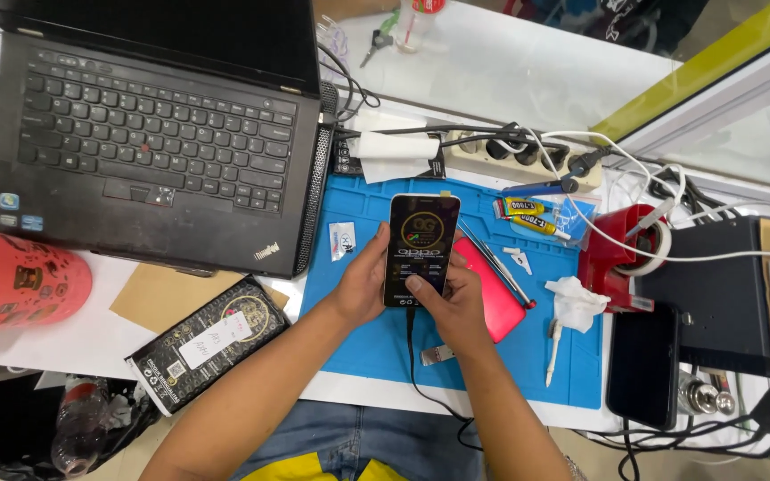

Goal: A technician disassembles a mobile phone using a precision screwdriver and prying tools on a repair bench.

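While both hands meet over the blue silicone work mat (358,338), a black rectangular smartphone with a lit screen (422,245) is held upright between them. Left hand (360,287): fingers curled around the phone's left edge. Right hand (456,303): fingers wrapped under the phone, thumb (421,287) pressed on the lower screen. A black cable (413,356) hangs from the phone's base. A red phone case (492,294) lies just beside the right hand; a black laptop (149,134) stands well apart.
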